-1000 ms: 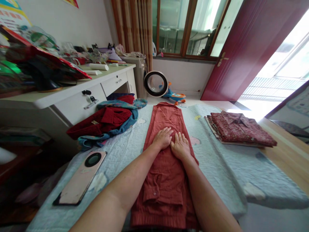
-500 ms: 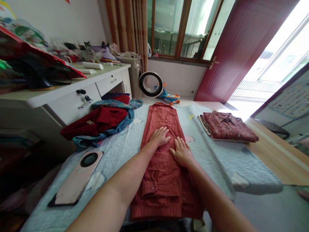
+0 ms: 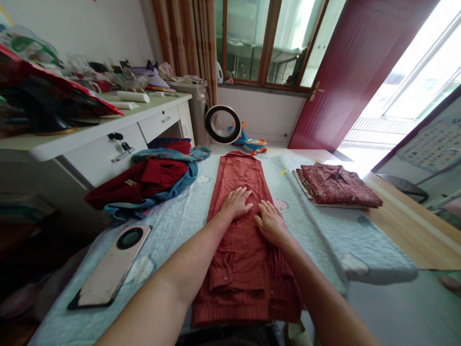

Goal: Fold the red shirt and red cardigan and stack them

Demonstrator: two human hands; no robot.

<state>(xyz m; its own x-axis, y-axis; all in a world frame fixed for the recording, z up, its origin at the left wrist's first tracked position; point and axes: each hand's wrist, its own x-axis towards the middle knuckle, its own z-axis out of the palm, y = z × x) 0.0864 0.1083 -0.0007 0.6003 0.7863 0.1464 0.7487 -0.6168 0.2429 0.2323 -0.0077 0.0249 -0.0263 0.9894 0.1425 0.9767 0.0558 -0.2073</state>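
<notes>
A rust-red shirt (image 3: 241,245) lies lengthwise in front of me, its collar at the far end and its sides and a buttoned sleeve cuff folded inward. My left hand (image 3: 237,203) rests flat on its middle, fingers stretched out. Just to the right, my right hand (image 3: 272,222) lies on the shirt's right edge with the fingers extended. Neither hand grips the cloth. Beneath the shirt is a pale blue quilted cover (image 3: 173,230) with cloud patterns.
On the left lie a phone (image 3: 108,269) and a heap of dark red and blue clothes (image 3: 154,180). A folded patterned shirt (image 3: 338,185) tops a stack at right. Beyond stand a white desk (image 3: 97,163), a round ring-shaped object (image 3: 223,124) and a red door (image 3: 345,72).
Both hands stay on the shirt; the right fingers have drawn slightly toward the shirt's edge. The whole view has shifted a little.
</notes>
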